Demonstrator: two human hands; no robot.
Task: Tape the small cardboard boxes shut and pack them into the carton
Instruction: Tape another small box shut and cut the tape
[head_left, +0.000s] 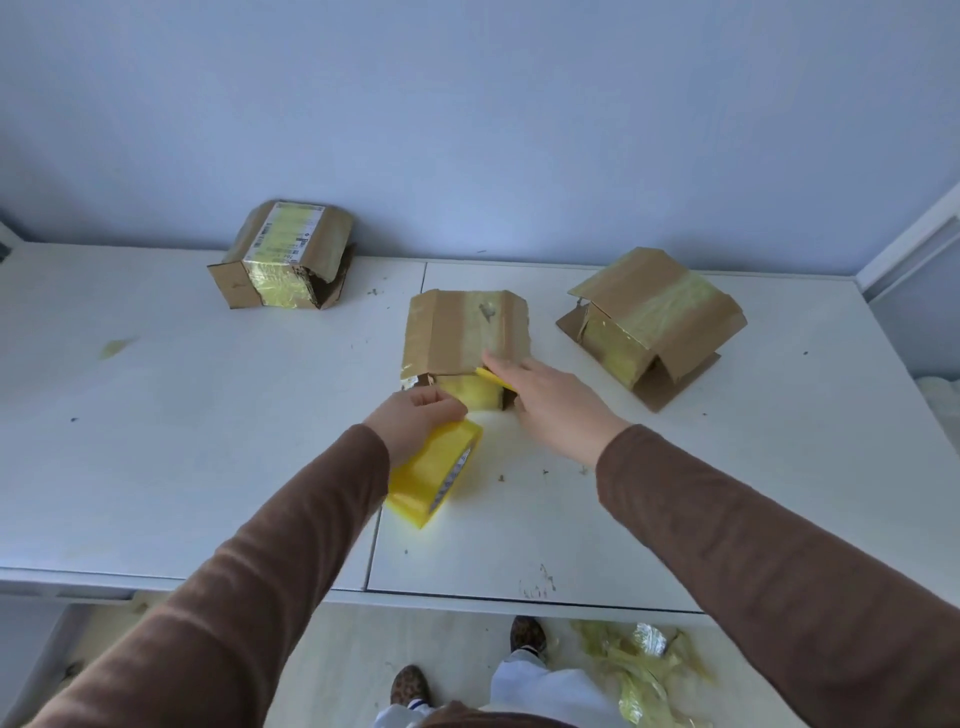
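The left hand (415, 418) is gripping the yellow tape roll (434, 475), its fingers curled round it; the right hand (545, 400) is pressing straight fingers on the middle box (465, 332), under them. Two other boxes (283, 257) are lying beyond, flaps loose; no carton is showing, so packing looks unstarted

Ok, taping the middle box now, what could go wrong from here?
The left hand holds the tape roll close to the middle box, so the short strip could twist or stick to itself. The right hand only presses flat, so the box might slide. The right box has loose flaps.
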